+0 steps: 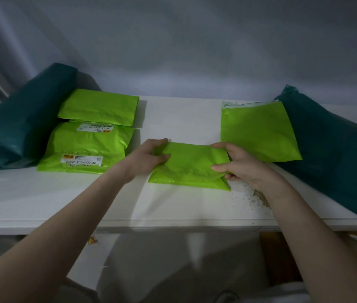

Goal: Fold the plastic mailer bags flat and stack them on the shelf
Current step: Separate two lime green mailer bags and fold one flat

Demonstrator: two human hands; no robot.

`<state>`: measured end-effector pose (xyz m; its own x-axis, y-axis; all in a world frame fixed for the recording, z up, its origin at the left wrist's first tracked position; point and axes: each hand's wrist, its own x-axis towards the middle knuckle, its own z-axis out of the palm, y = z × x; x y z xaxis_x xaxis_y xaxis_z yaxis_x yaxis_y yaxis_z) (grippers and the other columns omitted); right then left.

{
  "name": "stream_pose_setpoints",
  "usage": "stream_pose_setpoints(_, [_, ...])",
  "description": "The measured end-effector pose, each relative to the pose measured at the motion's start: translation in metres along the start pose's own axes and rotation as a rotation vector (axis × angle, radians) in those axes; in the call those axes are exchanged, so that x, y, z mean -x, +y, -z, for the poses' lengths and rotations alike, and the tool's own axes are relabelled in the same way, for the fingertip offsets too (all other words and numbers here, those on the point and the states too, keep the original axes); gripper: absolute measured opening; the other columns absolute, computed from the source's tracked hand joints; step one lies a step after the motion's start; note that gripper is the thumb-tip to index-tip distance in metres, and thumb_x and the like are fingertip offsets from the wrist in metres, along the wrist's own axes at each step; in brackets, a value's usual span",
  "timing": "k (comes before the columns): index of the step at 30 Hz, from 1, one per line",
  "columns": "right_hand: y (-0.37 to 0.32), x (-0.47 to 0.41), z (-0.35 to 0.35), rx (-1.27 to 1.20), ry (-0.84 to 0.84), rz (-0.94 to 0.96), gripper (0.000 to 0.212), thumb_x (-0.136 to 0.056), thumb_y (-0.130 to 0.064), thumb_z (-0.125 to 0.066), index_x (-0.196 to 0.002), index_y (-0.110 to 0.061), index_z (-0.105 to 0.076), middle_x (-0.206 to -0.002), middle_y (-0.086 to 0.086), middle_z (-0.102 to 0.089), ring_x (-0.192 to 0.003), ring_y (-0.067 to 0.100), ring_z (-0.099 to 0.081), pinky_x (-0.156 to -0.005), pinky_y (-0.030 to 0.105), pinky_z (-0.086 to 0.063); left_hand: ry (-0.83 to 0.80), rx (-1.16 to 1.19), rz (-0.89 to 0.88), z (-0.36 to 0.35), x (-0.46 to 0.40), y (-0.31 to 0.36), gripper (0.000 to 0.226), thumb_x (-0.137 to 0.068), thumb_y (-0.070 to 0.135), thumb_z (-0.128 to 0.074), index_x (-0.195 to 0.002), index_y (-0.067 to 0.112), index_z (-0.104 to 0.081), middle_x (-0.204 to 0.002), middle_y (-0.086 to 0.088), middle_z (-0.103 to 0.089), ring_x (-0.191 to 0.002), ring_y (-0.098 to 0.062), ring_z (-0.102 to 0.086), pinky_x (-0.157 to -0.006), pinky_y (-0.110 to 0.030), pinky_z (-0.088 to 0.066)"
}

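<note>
Folded mailer: a lime-green folded mailer (189, 166) is lying flat on the white shelf (42, 200), centre of view, near the front edge; both hands are on it.
Left hand: the left hand (151, 155) is gripping the mailer's left edge, fingers curling over the top of the edge, thumb pressing on the upper face.
Right hand: the right hand (236, 164) is pinching the mailer's right edge, thumb lying on top, fingers curling underneath.
Right mailer: a single green mailer (258, 130) is lying flat behind and right of the held one, just beside it, its right side overlapping the dark teal bag (334, 149).
Left stack: a labelled green mailer (85, 147) is lying at the left, printed labels facing up; another green mailer (99, 107) is resting behind it, overlapping its far edge.
Left teal bag: a second dark teal bag (20, 123) is lying along the left side, touching the left stack.
Shelf surface: chipped paint (258, 197) is showing beside the right wrist.
</note>
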<state>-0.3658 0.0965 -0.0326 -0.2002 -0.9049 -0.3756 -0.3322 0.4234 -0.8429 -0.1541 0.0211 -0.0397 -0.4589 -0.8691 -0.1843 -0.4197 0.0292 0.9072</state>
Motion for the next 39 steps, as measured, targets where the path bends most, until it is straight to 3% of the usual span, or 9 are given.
stream_pose_setpoints(6, [0.002,0.000,-0.001,0.074,0.013,0.004,0.057,-0.083,-0.011,-0.069,-0.134,-0.024,-0.047,-0.108,0.004,-0.055,-0.060,0.011,-0.052,-0.052,0.021,-0.041,0.019,-0.084,-0.026,0.000,-0.005,-0.008,0.049,-0.092,0.008,-0.054,-0.139,0.014,-0.041,-0.139,-0.007,-0.040,-0.118,-0.009,-0.041,-0.093,-0.012,-0.032])
stream_pose_setpoints(9, [0.002,0.001,-0.001,0.111,0.007,0.007,0.059,-0.081,-0.015,-0.071,-0.134,-0.027,-0.047,-0.112,0.002,-0.056,-0.062,0.012,-0.056,-0.051,0.021,-0.042,0.043,-0.135,-0.039,0.001,-0.006,-0.012,0.052,-0.091,0.013,-0.057,-0.140,0.018,-0.040,-0.141,-0.007,-0.042,-0.128,-0.017,-0.042,-0.109,-0.028,-0.033])
stream_pose_setpoints(18, [0.002,0.002,-0.005,0.134,-0.012,0.014,0.066,-0.084,-0.013,-0.068,-0.141,-0.024,-0.036,-0.102,0.002,-0.056,-0.061,0.012,-0.056,-0.047,0.016,-0.046,0.122,-0.529,-0.121,-0.001,-0.007,-0.016,0.045,-0.094,0.027,-0.051,-0.138,0.017,-0.044,-0.139,-0.007,-0.041,-0.125,-0.025,-0.045,-0.102,-0.026,-0.031])
stream_pose_setpoints(23, [0.003,0.000,-0.004,0.163,0.059,0.066,0.071,-0.079,-0.014,-0.073,-0.140,-0.022,-0.039,-0.141,0.001,-0.038,-0.116,0.018,-0.050,-0.082,0.028,-0.050,0.092,-0.574,-0.100,-0.004,-0.008,-0.016,0.048,-0.096,0.026,-0.045,-0.143,0.018,-0.036,-0.147,-0.003,-0.031,-0.130,-0.023,-0.040,-0.105,-0.027,-0.030])
stream_pose_setpoints(29, [-0.001,0.001,-0.001,-0.053,0.168,0.038,0.045,-0.088,-0.025,-0.063,-0.131,-0.018,-0.051,-0.118,0.002,-0.055,-0.077,0.005,-0.057,-0.054,0.015,-0.047,0.275,-0.331,-0.084,0.000,-0.012,-0.020,0.029,-0.091,0.021,-0.055,-0.120,0.018,-0.059,-0.122,-0.011,-0.055,-0.104,-0.021,-0.055,-0.088,-0.016,-0.033])
stream_pose_setpoints(31, [0.000,0.001,-0.001,0.115,0.227,0.087,0.045,-0.089,-0.023,-0.062,-0.132,-0.015,-0.050,-0.125,0.003,-0.050,-0.092,0.010,-0.058,-0.067,0.013,-0.047,0.293,-0.354,-0.104,0.000,-0.013,-0.022,0.024,-0.091,0.015,-0.055,-0.114,0.014,-0.062,-0.111,-0.015,-0.058,-0.087,-0.020,-0.056,-0.081,-0.014,-0.035])
stream_pose_setpoints(34, [0.000,0.001,-0.006,0.493,0.275,0.143,0.050,-0.087,-0.023,-0.062,-0.134,-0.013,-0.048,-0.135,0.009,-0.042,-0.121,0.023,-0.046,-0.093,0.024,-0.036,0.292,-0.478,-0.164,-0.005,-0.009,-0.023,0.028,-0.090,0.004,-0.049,-0.116,0.008,-0.061,-0.110,-0.018,-0.053,-0.091,-0.031,-0.058,-0.089,-0.028,-0.042])
stream_pose_setpoints(37, [-0.002,0.005,-0.008,0.647,0.340,0.190,0.047,-0.085,-0.027,-0.063,-0.128,-0.013,-0.051,-0.126,0.011,-0.041,-0.112,0.030,-0.050,-0.091,0.032,-0.041,0.318,-0.693,-0.306,-0.012,-0.004,-0.022,0.038,-0.085,0.001,-0.043,-0.121,0.001,-0.057,-0.118,-0.023,-0.048,-0.097,-0.041,-0.053,-0.089,-0.044,-0.044])
stream_pose_setpoints(39, [-0.003,0.007,-0.010,0.801,0.452,0.262,0.043,-0.084,-0.028,-0.062,-0.124,-0.012,-0.053,-0.121,0.012,-0.041,-0.110,0.030,-0.047,-0.088,0.035,-0.043,0.318,-0.787,-0.413,-0.013,-0.003,-0.019,0.045,-0.086,0.017,-0.034,-0.123,0.003,-0.055,-0.127,-0.020,-0.049,-0.109,-0.039,-0.049,-0.093,-0.045,-0.043])
